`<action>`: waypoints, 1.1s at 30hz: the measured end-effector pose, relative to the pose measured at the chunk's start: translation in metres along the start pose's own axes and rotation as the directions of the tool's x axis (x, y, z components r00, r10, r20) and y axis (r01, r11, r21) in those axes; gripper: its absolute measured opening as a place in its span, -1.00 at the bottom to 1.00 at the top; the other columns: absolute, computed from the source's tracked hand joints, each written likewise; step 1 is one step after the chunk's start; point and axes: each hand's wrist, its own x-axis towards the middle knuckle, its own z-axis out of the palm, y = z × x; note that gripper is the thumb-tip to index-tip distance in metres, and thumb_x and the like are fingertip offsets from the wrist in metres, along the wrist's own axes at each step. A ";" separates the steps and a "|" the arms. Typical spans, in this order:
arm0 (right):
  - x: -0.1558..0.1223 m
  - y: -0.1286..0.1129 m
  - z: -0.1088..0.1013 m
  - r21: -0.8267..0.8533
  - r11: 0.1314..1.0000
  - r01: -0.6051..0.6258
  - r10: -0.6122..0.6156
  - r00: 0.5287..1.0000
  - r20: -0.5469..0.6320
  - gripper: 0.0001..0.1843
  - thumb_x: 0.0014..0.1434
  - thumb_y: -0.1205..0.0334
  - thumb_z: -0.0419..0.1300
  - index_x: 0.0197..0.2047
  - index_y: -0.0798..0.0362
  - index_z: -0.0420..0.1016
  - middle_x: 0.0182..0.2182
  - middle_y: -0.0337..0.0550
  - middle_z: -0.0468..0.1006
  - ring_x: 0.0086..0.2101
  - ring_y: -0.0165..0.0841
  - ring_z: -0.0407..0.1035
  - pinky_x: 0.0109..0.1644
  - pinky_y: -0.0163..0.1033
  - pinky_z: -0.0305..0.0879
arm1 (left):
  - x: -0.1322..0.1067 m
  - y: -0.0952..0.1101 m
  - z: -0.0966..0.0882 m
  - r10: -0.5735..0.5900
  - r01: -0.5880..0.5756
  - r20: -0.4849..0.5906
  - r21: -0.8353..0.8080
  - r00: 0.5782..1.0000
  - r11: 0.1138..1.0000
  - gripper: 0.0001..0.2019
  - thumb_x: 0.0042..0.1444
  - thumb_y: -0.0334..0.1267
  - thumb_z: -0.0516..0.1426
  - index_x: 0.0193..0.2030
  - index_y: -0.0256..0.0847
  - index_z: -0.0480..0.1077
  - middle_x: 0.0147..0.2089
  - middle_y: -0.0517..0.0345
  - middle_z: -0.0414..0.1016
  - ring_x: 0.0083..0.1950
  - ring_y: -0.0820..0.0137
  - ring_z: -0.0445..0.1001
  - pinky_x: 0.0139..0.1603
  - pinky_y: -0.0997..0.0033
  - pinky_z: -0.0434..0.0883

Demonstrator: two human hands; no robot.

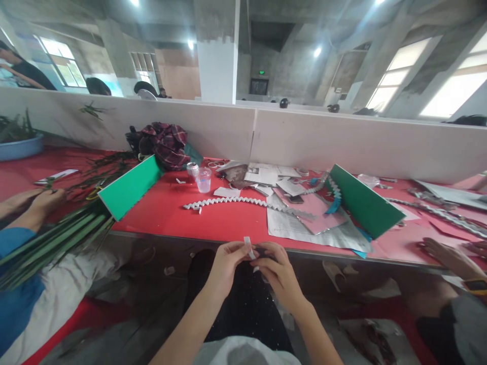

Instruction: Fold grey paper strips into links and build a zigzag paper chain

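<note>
L. hand [228,263] fingers pinched narrow on a white paper strip [249,247]; r. hand [279,266] fingertips also closed in on it, from the right; strip is narrow, flat, pale w/ a squared top end poking up above the l. thumb, rest running down btwn. the hands; small white end shows under the r. fingers, can't tell if same piece; all this held just off the near edge of the red tabletop [160,218], over the lap.

Farther in, a zigzag folded-paper chain [232,202], whitish-grey, curves left to right, its r. part over grey sheet [285,230] & pink sheet [327,220]; beyond its l. half, white slip [227,192], clear plastic cup [204,181] and, touching or nearly so, a can [192,170]; green dividers left [131,187] and right [365,203]; plaid cloth [167,142] far left, by the white partition [220,121]; co-worker's hands [49,200] left, nr. long green leaves [64,235]; another co-worker's hand [437,253] at right.
</note>
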 end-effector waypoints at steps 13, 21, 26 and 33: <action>0.003 -0.017 -0.009 0.157 0.978 -0.140 0.153 0.986 -0.072 -0.87 0.19 0.31 0.11 -0.28 -0.02 0.49 -0.06 -0.06 0.37 -0.10 -0.28 0.34 -0.01 -0.15 0.29 | 0.004 -0.009 -0.001 0.071 -0.072 -0.045 -0.021 0.996 0.997 -0.80 -0.13 -0.25 0.31 -0.39 -0.32 0.46 -0.41 0.15 0.49 -0.36 0.44 0.45 -0.24 0.44 0.42; 0.009 -0.016 -0.007 0.342 0.910 -0.235 0.291 0.949 -0.123 -0.94 0.19 0.31 0.11 -0.28 0.02 0.42 -0.25 -0.11 0.48 -0.23 -0.33 0.41 -0.15 -0.24 0.35 | -0.003 -0.005 0.004 0.077 -0.077 0.021 0.004 0.997 0.997 -0.81 -0.08 -0.29 0.29 -0.35 -0.30 0.39 -0.39 0.15 0.51 -0.33 0.43 0.48 -0.19 0.37 0.46; 0.010 -0.020 -0.007 0.301 0.933 -0.199 0.267 0.942 -0.202 -0.93 0.16 0.33 0.15 -0.31 0.02 0.45 -0.33 -0.16 0.49 -0.29 -0.35 0.41 -0.22 -0.28 0.35 | -0.009 -0.002 0.008 0.081 -0.082 0.052 0.011 0.995 0.997 -0.81 -0.09 -0.30 0.30 -0.39 -0.31 0.38 -0.37 0.11 0.53 -0.28 0.38 0.50 -0.13 0.29 0.45; 0.009 -0.028 -0.007 0.230 0.962 -0.146 0.208 0.939 -0.275 -0.90 0.15 0.36 0.16 -0.31 -0.01 0.48 -0.32 -0.17 0.52 -0.29 -0.36 0.43 -0.19 -0.29 0.35 | -0.014 -0.002 0.009 0.195 -0.198 0.040 0.100 0.980 0.975 -0.79 -0.15 -0.36 0.32 -0.47 -0.28 0.33 -0.42 0.17 0.50 -0.31 0.43 0.49 -0.22 0.46 0.40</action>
